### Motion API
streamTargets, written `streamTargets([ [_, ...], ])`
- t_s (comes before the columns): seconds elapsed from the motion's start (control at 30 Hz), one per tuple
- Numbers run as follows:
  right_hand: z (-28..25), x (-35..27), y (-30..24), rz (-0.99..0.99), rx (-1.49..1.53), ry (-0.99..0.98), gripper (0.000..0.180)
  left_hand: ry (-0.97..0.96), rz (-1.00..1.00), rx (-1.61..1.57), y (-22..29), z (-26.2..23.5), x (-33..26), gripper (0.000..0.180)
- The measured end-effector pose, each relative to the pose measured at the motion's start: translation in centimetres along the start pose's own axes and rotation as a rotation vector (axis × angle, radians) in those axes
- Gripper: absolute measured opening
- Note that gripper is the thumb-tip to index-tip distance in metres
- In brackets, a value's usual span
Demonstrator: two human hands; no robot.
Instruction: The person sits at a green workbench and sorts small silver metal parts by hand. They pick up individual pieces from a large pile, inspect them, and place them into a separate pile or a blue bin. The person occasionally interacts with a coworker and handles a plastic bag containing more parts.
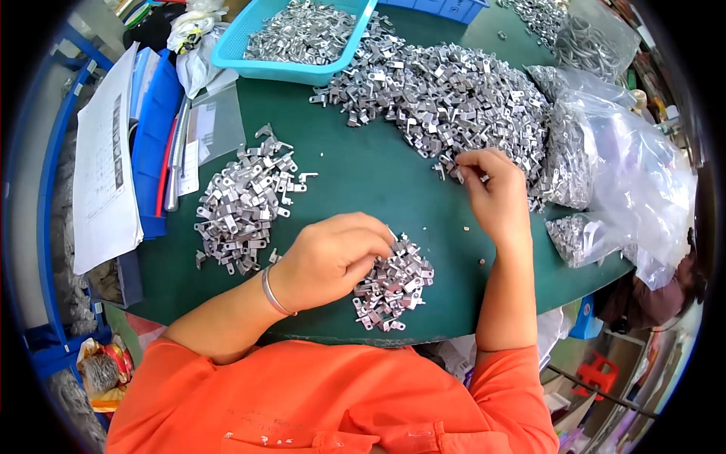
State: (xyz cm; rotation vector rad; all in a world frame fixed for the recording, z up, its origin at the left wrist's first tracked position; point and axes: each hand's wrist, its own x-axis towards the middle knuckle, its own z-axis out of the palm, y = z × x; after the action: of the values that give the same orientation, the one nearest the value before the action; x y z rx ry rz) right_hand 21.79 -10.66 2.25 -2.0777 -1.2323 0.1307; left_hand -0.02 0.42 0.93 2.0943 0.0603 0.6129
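My right hand is at the near edge of a large heap of small metal brackets, thumb and forefinger pinched on one small metal bracket. My left hand, a metal bangle at its wrist, is over the upper left side of a smaller bracket pile near the front edge. Its fingers are curled together, and what they hold, if anything, is hidden. A third bracket pile lies on the green tabletop to the left of that hand.
A turquoise basket of metal parts stands at the back, beside a blue bin. Clear plastic bags with parts line the right side. Papers, a blue holder and pens are at the left. Tiny scraps dot the tabletop.
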Motion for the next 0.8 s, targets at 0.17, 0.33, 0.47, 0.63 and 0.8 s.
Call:
streamTargets([
  [0.17, 2.8, -0.8, 0.0, -0.053, -0.287, -0.003, 0.013, -0.075, -0.006, 0.009, -0.9, 0.2, 0.0, 0.02],
  [0.33, 3.0, -1.0, -0.1, -0.148, -0.379, 0.017, 0.009, 0.035, -0.05, 0.042, -0.9, 0.5, 0.2, 0.018],
  [0.47, 3.2, -1.0, -0.6, -0.167, -0.277, -0.001, 0.008, 0.155, -0.171, -0.053, -1.1, 0.6, 0.0, 0.016],
  [0.63, 3.8, -0.7, -1.0, -0.241, -0.131, 0.076, 0.007, 0.189, -0.178, -0.1, -1.0, 0.5, 0.1, 0.023],
  [0.8, 4.1, -0.8, -0.1, -0.232, -0.134, 0.028, 0.013, 0.193, -0.186, -0.089, -1.0, 0.6, 0.0, 0.024],
])
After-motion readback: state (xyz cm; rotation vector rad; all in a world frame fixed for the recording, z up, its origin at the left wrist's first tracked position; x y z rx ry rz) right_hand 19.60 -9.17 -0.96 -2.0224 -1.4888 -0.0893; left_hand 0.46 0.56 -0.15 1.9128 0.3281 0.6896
